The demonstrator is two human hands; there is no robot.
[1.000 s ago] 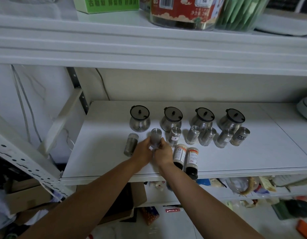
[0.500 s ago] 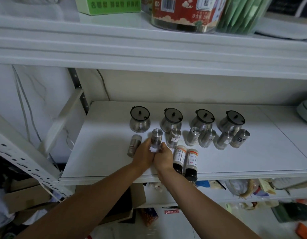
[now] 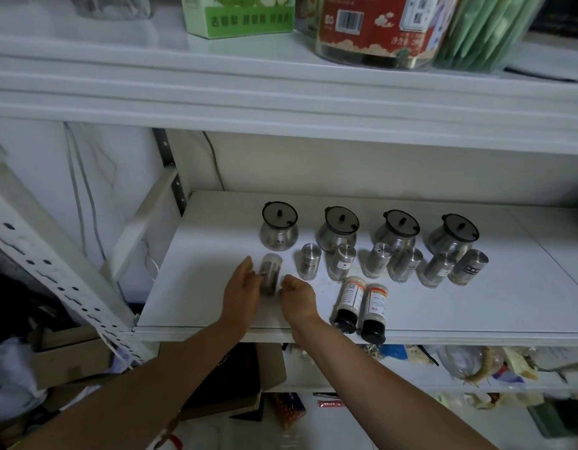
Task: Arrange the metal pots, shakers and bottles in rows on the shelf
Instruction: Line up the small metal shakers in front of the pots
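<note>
Left hand (image 3: 240, 295): fingers extended, curved against the left side of the dark shaker (image 3: 270, 277); contact looks likely, a firm grip cannot be confirmed.
Right hand (image 3: 296, 295): loosely curled, empty, just right of that shaker.
Dark shaker: between the hands, leftmost of the shaker row, leaning slightly; the hands flank it, seemingly to line it up.
Steel shakers (image 3: 391, 264): in a row right of it, the last four crowded.
Pots (image 3: 370, 230): four in a row behind.
Bottles (image 3: 362, 306): two lying side by side, front right of the dark shaker, near the shelf (image 3: 196, 306) edge, apparently not yet arranged.

Home storeroom — cluttered metal shelving (image 3: 313, 334), food jar (image 3: 375, 30).
</note>
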